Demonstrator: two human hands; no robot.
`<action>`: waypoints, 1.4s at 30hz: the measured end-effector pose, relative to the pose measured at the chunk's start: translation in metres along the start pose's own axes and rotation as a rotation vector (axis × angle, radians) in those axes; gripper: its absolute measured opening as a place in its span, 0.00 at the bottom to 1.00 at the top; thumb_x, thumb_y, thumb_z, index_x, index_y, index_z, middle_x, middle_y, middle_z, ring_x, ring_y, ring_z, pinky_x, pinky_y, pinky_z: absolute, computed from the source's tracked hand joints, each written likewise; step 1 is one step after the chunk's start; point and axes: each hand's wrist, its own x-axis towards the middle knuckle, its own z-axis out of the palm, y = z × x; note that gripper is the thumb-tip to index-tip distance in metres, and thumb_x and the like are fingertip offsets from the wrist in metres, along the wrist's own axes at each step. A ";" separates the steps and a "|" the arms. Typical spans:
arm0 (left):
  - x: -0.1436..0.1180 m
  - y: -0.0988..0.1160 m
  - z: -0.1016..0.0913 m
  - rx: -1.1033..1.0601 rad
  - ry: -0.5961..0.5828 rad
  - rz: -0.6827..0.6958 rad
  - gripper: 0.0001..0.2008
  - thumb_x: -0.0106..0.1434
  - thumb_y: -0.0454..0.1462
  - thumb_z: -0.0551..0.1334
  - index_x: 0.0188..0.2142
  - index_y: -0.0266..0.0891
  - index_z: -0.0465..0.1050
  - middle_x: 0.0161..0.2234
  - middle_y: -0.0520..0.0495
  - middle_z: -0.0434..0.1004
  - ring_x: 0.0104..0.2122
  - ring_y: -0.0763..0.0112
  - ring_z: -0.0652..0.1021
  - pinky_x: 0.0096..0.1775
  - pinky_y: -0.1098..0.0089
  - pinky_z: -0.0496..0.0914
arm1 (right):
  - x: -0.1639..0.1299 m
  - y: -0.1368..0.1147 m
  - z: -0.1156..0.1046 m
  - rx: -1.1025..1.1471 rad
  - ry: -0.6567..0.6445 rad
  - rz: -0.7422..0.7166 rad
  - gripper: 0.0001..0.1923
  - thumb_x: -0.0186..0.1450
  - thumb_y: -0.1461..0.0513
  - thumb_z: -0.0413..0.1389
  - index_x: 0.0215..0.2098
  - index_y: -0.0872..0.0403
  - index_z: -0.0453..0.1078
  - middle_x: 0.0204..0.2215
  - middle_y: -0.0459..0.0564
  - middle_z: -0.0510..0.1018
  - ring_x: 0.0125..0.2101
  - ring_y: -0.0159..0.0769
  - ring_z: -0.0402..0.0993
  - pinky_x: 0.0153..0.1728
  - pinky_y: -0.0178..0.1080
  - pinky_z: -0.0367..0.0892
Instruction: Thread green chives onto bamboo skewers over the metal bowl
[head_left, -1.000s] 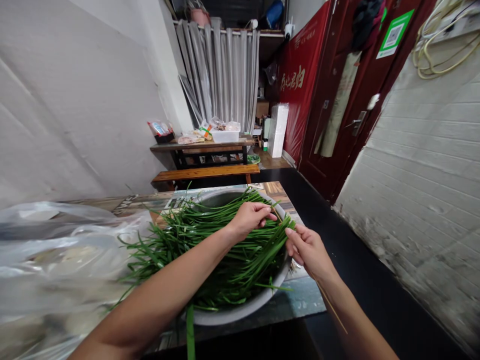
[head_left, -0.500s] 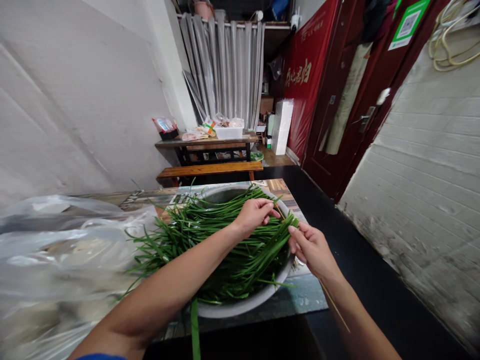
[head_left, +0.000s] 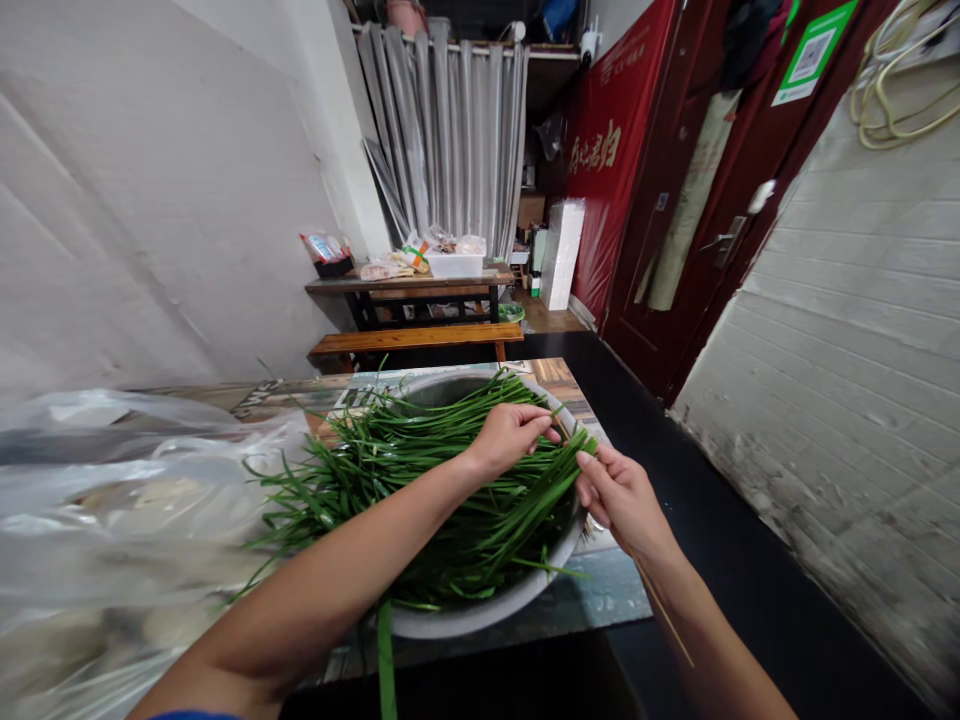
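Where both hands pinch, long green chives [head_left: 420,480].

Both bare forearms reached forward. The left hand [head_left: 510,437] curled with fingertips pinched together; the right hand [head_left: 621,494] pinched beside it, almost touching.

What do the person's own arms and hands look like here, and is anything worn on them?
Both forearms are bare. The left hand and right hand wear no gloves, and no rings, watch or bracelets show. At the bottom edge, a small blue strip, probably a sleeve, shows on the left upper arm. The fingernails are short, with no coloured polish visible.
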 end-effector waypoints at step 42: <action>0.002 0.009 0.012 -0.122 -0.063 -0.116 0.16 0.56 0.37 0.57 0.41 0.27 0.71 0.30 0.41 0.77 0.17 0.82 0.66 0.22 0.78 0.62 | -0.031 -0.009 -0.012 0.005 0.045 0.016 0.11 0.61 0.56 0.53 0.35 0.55 0.64 0.12 0.37 0.65 0.06 0.17 0.44 0.06 0.24 0.38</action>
